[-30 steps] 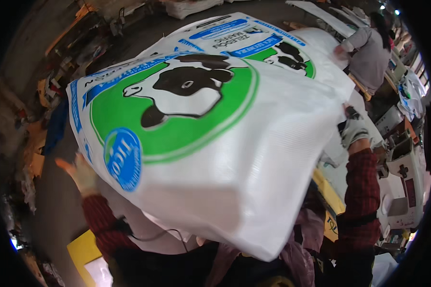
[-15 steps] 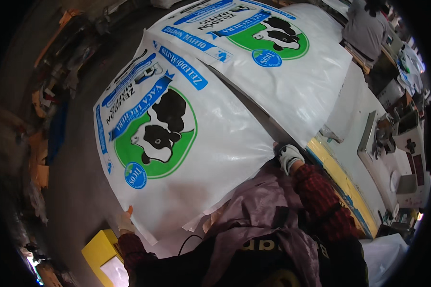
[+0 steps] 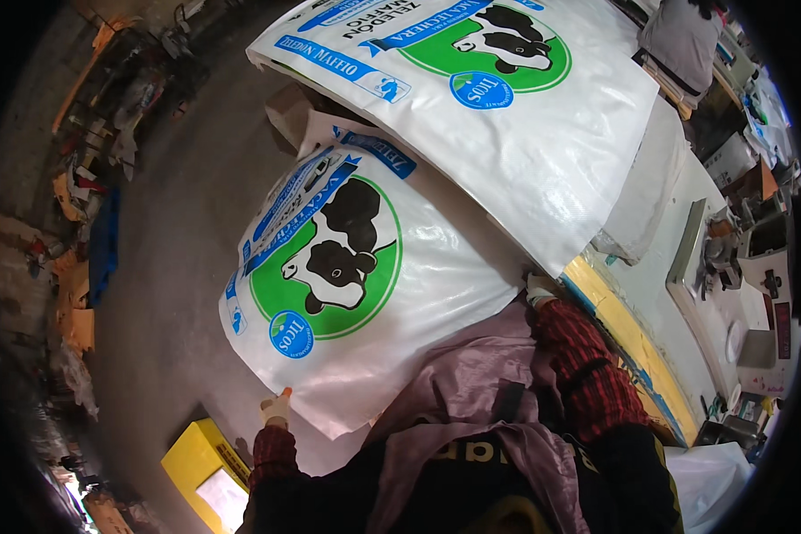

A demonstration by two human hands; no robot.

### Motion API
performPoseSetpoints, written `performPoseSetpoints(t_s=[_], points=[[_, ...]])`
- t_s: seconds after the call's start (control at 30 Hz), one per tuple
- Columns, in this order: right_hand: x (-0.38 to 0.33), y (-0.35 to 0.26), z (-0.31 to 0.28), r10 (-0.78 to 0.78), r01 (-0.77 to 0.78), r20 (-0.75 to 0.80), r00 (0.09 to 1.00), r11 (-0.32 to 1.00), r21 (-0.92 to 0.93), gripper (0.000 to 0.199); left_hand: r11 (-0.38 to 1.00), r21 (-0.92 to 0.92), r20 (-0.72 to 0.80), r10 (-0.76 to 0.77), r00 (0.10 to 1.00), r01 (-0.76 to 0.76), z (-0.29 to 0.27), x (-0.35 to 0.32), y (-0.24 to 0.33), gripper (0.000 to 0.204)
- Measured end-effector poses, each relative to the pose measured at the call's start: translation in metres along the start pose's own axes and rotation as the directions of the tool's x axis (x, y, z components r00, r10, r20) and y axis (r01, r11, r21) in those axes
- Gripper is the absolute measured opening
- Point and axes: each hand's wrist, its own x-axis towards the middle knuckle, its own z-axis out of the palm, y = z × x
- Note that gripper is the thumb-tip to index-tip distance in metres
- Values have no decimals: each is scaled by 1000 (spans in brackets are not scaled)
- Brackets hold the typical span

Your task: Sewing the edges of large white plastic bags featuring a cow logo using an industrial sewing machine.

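Observation:
A large white plastic sack (image 3: 454, 238), printed with a black-and-white cow in a green oval and blue bands, hangs in front of me. My left hand (image 3: 277, 409), in a pale glove with a bare thumb tip, is closed on its near left corner. At its near right corner is my right hand (image 3: 540, 290), gloved and closed on the sack; the fingers are partly hidden. Just beyond lies a second sack (image 3: 543, 169) with the same print, spread over the table. Its edge overhangs the held sack's right side.
The table (image 3: 636, 334) has a yellow, worn edge to my right. On it stands a sewing machine (image 3: 721, 258). A yellow box-like object (image 3: 196, 463) stands low at my left, a blue item (image 3: 104, 249) farther off. A person in grey (image 3: 683, 40) is at the far right.
The held sack has come away from the other sack, towards me and to the right, and now sags. My left hand has moved right and slightly up.

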Motion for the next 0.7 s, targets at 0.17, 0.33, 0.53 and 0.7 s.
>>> performPoseSetpoints(t_s=[0.17,0.33,0.53,0.7], points=[[-9,-3,15,-181,214,-202,963,964,157,47,112,804,64,960,272,-584,47,-53,6,35],[-40,-32,-41,-241,288,-234,942,937,196,45,-32,784,410,776,479,-620,125,-91,21,51],[-76,-23,-58,-312,400,-334,889,885,237,44,-120,726,665,377,645,-678,126,-140,150,38],[-113,20,-70,-312,460,-470,826,855,242,43,-459,187,141,887,-439,-869,123,-360,326,28]])
